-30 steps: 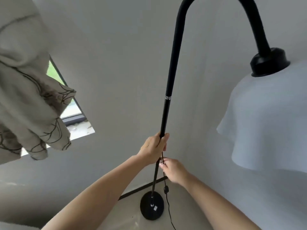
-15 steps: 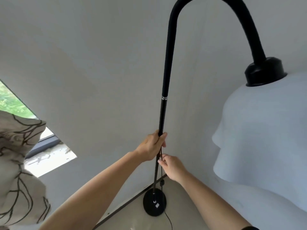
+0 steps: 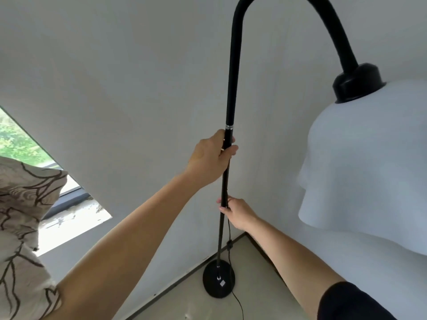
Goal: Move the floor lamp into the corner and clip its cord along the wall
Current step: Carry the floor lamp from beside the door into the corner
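Two white walls [image 3: 129,72] are meeting in a corner behind the floor lamp, w/ a dark baseboard [image 3: 175,282] running along the bottom of each. A window [image 3: 34,179] is showing at the left edge, greenery outside, and a patterned beige curtain [image 3: 20,227] is hanging in front of its lower part.

The white lamp shade [image 3: 369,172] is filling the right side, hanging from a black cap at the end of the arched neck. The floor lamp [image 3: 232,72] itself is standing upright, its black pole running from the arch at the top down to a round black base [image 3: 219,279], which is sitting on the pale floor [image 3: 256,269] right in the corner, just beside both baseboards. A small white sticker is showing on the base.

The left hand [image 3: 211,158] is wrapping around the pole just below the silver joint ring, grip closed tight on it, thumb crossing the front. The right hand [image 3: 238,212] is lower on the pole, fingers curling round it from the right; it is closed on the pole, and whether the cord is also under those fingers can't be told.

The thin black cord [image 3: 238,301] is running down beside the pole w/ an inline switch [image 3: 229,244] partway, then trailing off the base across the floor toward the bottom edge.
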A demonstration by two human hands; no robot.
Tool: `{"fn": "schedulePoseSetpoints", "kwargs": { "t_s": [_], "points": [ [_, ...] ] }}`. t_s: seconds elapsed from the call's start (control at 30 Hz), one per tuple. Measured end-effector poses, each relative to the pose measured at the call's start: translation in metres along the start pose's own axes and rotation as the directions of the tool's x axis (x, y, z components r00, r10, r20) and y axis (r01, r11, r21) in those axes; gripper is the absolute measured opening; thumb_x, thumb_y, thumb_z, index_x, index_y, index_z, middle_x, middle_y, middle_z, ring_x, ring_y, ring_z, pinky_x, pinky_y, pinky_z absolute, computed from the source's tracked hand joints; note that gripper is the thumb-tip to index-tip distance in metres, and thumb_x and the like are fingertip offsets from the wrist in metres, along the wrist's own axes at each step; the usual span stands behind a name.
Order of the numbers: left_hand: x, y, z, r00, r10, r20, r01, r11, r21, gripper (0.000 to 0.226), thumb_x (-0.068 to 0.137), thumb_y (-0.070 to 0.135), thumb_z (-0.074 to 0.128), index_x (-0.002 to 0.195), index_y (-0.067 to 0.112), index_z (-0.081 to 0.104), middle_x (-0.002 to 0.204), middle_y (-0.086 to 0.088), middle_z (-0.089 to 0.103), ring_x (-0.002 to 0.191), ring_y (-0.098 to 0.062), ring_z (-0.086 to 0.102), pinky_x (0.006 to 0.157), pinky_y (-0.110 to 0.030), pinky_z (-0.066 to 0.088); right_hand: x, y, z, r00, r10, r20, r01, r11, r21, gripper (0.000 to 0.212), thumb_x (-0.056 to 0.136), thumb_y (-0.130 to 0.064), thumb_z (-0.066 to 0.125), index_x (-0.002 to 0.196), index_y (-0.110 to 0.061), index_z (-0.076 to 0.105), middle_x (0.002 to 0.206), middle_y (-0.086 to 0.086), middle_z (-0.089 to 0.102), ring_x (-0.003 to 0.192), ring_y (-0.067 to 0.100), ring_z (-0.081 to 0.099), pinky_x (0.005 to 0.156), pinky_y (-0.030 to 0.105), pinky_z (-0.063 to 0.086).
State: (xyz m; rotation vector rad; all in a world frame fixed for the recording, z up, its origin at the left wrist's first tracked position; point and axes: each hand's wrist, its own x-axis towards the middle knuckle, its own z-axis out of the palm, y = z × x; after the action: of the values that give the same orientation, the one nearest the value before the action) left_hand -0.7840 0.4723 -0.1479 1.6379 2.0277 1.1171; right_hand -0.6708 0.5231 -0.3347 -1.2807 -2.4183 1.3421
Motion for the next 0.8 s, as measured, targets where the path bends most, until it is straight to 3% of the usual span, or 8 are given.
{"fn": "schedulePoseSetpoints", "kwargs": {
  "t_s": [0.1, 0.23, 0.43, 0.5, 0.6, 0.67, 0.73, 0.8],
  "points": [
    [0.001, 0.008, -0.004, 0.995, 0.041, 0.088, -0.039, 0.999, -0.018, 0.005, 0.100, 0.021, 0.055, 0.103, 0.020, 0.052, 0.095, 0.002, 0.071, 0.088, -0.021, 0.070, 0.084, -0.046, 0.057, -0.005, 0.002, -0.004, 0.998, 0.001, -0.059, -0.004, 0.999, -0.041, 0.017, 0.101, -0.025, 0.056, 0.115, -0.021, 0.065, 0.117, 0.001, 0.070, 0.107, 0.019, 0.068, 0.087, 0.024, 0.050],
    [0.002, 0.007, -0.004, 0.990, 0.055, 0.130, -0.048, 0.997, -0.056, 0.005, 0.100, 0.019, 0.054, 0.103, 0.022, 0.052, 0.094, 0.005, 0.070, 0.089, -0.016, 0.071, 0.086, -0.044, 0.058, -0.010, -0.001, -0.003, 0.991, -0.017, -0.133, 0.007, 0.998, -0.068, 0.017, 0.101, -0.024, 0.057, 0.112, -0.015, 0.066, 0.108, 0.005, 0.073, 0.098, 0.021, 0.071, 0.084, 0.028, 0.055],
    [-0.005, -0.011, 0.004, 0.994, 0.094, 0.056, -0.091, 0.995, -0.046, 0.006, 0.101, 0.024, 0.051, 0.102, 0.030, 0.049, 0.088, 0.013, 0.069, 0.084, -0.002, 0.069, 0.079, -0.028, 0.054, -0.017, -0.001, 0.012, 0.979, -0.003, -0.203, -0.032, 0.985, -0.170, 0.029, 0.100, -0.036, 0.055, 0.119, -0.016, 0.061, 0.108, 0.007, 0.072, 0.098, 0.026, 0.068, 0.073, 0.026, 0.040],
    [-0.011, -0.015, 0.007, 0.996, 0.089, 0.007, -0.089, 0.993, -0.075, 0.006, 0.100, 0.026, 0.052, 0.104, 0.030, 0.051, 0.088, 0.014, 0.069, 0.084, -0.002, 0.069, 0.079, -0.028, 0.054, -0.019, -0.002, 0.014, 0.983, 0.007, -0.184, -0.043, 0.979, -0.197, 0.035, 0.099, -0.038, 0.056, 0.125, -0.016, 0.058, 0.114, 0.007, 0.070, 0.103, 0.026, 0.067, 0.076, 0.028, 0.042],
    [-0.020, -0.015, 0.011, 0.997, 0.073, -0.010, -0.074, 0.993, -0.090, 0.015, 0.100, 0.033, 0.053, 0.113, 0.027, 0.054, 0.094, 0.011, 0.071, 0.091, -0.010, 0.071, 0.084, -0.035, 0.057, -0.029, -0.004, 0.011, 0.991, 0.020, -0.131, -0.045, 0.980, -0.193, 0.052, 0.095, -0.040, 0.062, 0.139, -0.014, 0.048, 0.132, 0.008, 0.061, 0.119, 0.025, 0.059, 0.096, 0.032, 0.045],
    [-0.025, -0.014, 0.011, 0.998, 0.060, 0.021, -0.060, 0.997, -0.041, 0.025, 0.099, 0.044, 0.051, 0.117, 0.027, 0.056, 0.095, 0.018, 0.067, 0.095, -0.008, 0.068, 0.077, -0.027, 0.055, -0.039, -0.005, 0.006, 0.993, 0.013, -0.116, -0.032, 0.986, -0.161, 0.065, 0.094, -0.039, 0.063, 0.148, -0.013, 0.037, 0.145, 0.008, 0.051, 0.132, 0.024, 0.051, 0.108, 0.033, 0.039],
    [-0.030, -0.013, 0.011, 0.997, 0.046, 0.055, -0.046, 0.999, 0.008, 0.036, 0.096, 0.053, 0.050, 0.121, 0.028, 0.056, 0.097, 0.025, 0.063, 0.095, -0.003, 0.063, 0.073, -0.019, 0.047, -0.049, -0.006, -0.001, 0.993, -0.002, -0.121, -0.017, 0.988, -0.155, 0.070, 0.095, -0.039, 0.062, 0.153, -0.013, 0.031, 0.152, 0.006, 0.044, 0.139, 0.022, 0.044, 0.113, 0.031, 0.033],
    [-0.034, -0.012, 0.011, 0.995, 0.038, 0.091, -0.042, 0.998, 0.041, 0.047, 0.092, 0.061, 0.052, 0.127, 0.029, 0.055, 0.108, 0.021, 0.064, 0.097, -0.001, 0.060, 0.079, -0.022, 0.046, -0.057, -0.006, -0.007, 0.991, -0.007, -0.131, -0.013, 0.989, -0.150, 0.069, 0.095, -0.041, 0.060, 0.152, -0.016, 0.032, 0.151, 0.004, 0.045, 0.138, 0.021, 0.045, 0.111, 0.029, 0.034]
  ]
}}
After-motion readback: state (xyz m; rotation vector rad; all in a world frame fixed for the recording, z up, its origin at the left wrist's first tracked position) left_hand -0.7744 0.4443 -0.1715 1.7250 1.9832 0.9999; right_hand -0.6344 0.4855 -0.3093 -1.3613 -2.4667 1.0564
